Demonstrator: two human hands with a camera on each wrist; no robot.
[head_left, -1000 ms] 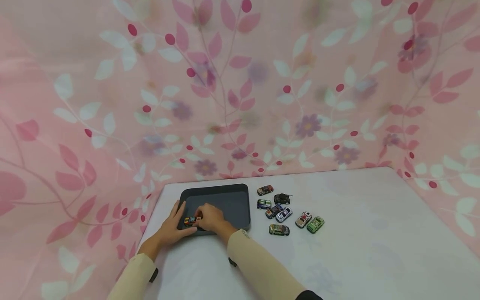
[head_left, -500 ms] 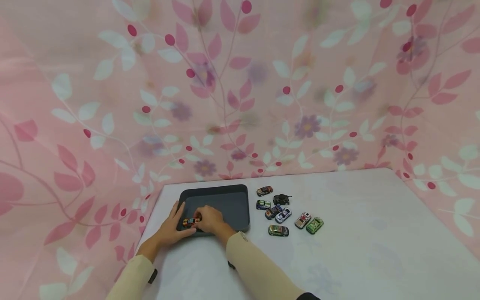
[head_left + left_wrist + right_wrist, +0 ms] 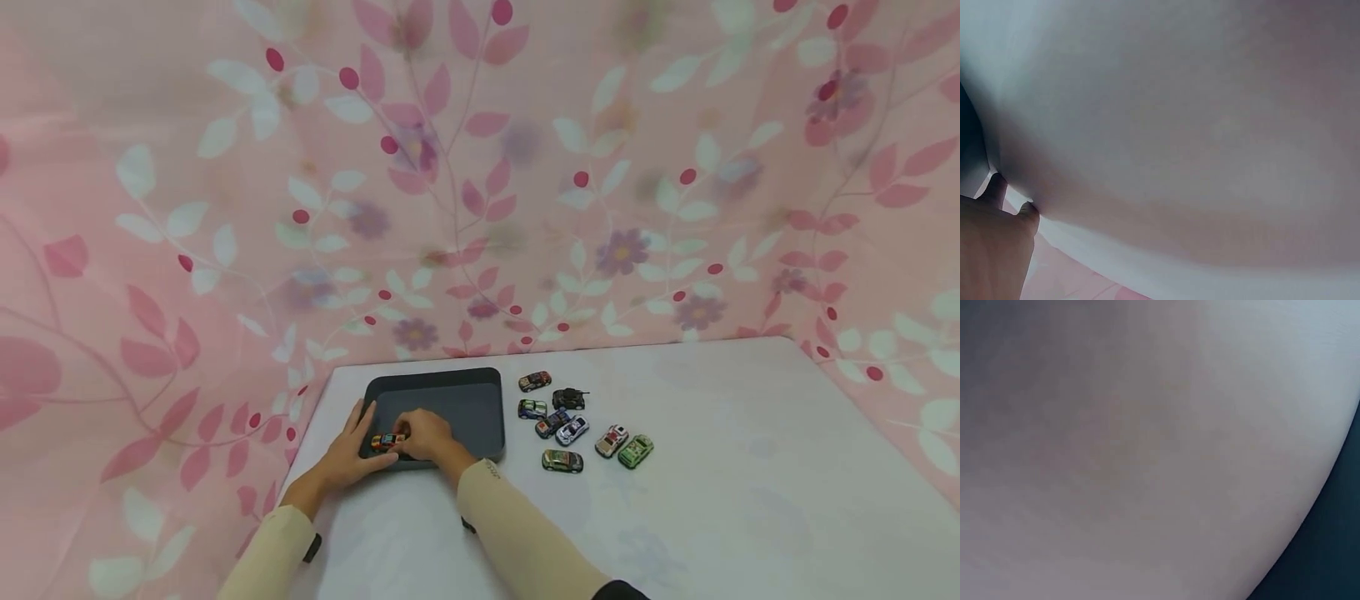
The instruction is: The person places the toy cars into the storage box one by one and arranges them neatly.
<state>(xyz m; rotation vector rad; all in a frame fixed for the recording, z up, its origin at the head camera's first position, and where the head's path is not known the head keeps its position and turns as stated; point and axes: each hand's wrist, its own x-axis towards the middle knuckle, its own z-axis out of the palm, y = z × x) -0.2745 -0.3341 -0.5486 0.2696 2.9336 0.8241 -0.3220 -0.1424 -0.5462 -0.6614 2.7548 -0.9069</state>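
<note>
I record no clear shift over the past second: the right hand still pinches the orange toy car inside the gray tray's near-left corner, the left hand spreads its fingers at the rim, and I judge positioning incomplete.

The head camera is facing forward and down over the flat white table. Both wrist cameras (far closer) are sharing it.

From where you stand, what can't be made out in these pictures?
Head: the right hand covers one end of the toy car.
Head: markings on the other cars are too small.
Left wrist: edges cut off the left hand.
Right wrist: the edge cuts off a dark shape.
</note>
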